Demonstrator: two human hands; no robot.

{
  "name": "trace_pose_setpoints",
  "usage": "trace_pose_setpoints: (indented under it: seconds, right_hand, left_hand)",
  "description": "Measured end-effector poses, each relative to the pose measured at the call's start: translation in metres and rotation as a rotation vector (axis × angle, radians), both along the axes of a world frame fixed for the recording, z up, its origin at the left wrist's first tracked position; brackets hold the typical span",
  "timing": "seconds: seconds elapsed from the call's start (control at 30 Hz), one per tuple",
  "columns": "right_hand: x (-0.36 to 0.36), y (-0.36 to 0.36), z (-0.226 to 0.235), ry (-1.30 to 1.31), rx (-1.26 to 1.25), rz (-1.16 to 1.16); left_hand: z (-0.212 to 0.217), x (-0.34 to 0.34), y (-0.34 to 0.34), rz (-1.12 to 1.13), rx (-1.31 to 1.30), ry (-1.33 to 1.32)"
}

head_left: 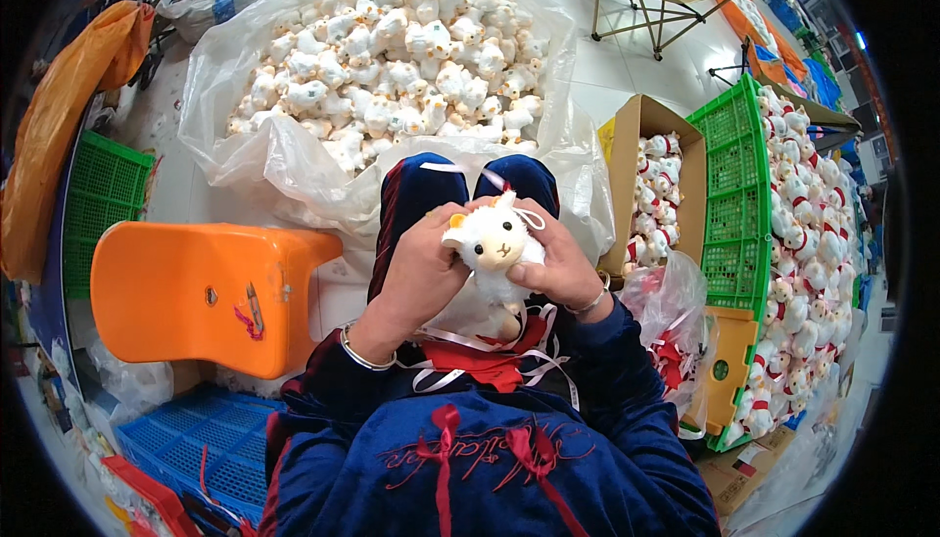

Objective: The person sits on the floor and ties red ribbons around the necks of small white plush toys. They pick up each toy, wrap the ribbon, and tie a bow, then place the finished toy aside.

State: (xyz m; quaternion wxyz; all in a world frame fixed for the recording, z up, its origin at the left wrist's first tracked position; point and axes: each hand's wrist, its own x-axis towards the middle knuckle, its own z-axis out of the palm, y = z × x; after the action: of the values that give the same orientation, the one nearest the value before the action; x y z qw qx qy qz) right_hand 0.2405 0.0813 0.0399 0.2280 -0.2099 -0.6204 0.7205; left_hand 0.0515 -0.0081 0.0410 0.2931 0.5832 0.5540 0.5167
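Observation:
A small white plush sheep (488, 284) faces up between my two hands, above my lap. My left hand (419, 271) is closed around its left side, fingers behind the head. My right hand (556, 265) grips the other side, thumb pressed on the body just below the face. A thin white cord loop stands out by the sheep's head, and a pale ribbon end (446, 168) shows above my fingers. The fingertips behind the toy are hidden. On my lap lie a red cloth (480, 365) and several loose white ribbons (448, 378).
Ahead, a big clear plastic bag (230, 150) holds many white plush toys. An orange stool (176, 287) with small snips (255, 308) stands left, near a blue crate (201, 439). To the right are a cardboard box (619, 180) and green crate (729, 199) of red-collared plush toys.

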Motion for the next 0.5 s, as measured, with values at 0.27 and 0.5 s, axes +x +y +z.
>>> trace_pose_setpoints:
  seconds: [0.27, 0.5]
  right_hand:
    - [-0.001, -0.001, -0.009, 0.032, 0.054, -0.062]
    - [-0.012, 0.003, -0.007, -0.147, 0.216, -0.071]
  left_hand:
    - [0.000, -0.010, -0.009, -0.225, -0.204, -0.411]
    - [-0.015, -0.012, 0.005, -0.110, -0.427, -0.496]
